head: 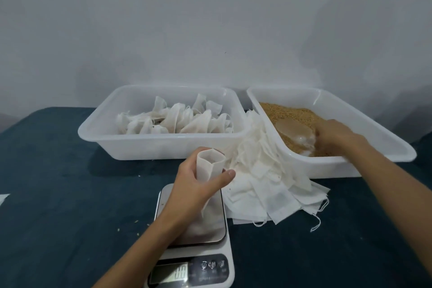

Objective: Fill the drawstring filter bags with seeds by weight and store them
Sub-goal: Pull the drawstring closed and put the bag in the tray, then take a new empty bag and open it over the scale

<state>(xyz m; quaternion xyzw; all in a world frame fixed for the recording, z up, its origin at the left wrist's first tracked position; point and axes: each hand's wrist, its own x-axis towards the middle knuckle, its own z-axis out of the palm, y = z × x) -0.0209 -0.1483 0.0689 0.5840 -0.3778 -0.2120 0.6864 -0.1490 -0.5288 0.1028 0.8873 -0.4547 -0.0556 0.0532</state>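
Standing nearest the camera is the scale, and everything else is best placed from it. On its steel platform rests the foot of one filter bag, held upright by the left hand, whose fingers and thumb curl round the bag's upper part and keep its mouth gaping upward. The display shows digits too blurred to read with certainty.

Just right of the scale and a little beyond it lies a loose heap of empty bags, their strings trailing toward the near edge of the blue table. Farther back and to the right of the scale sits the seed tray, brown seeds spread across its floor. The right hand is down inside it, gripping what looks like a clear scoop pressed into the grain; how full it is cannot be told.

Beyond the scale to the left stands the storage tray holding filled bags.

What matters next, as I judge it: the bag's long axis runs vertical with the opening on top, and it lies left of and nearer than the right hand. Any seed must travel leftward and toward the body, over the heap, then tip down into that mouth. The left hand is already on the bag; the right must make the whole crossing.
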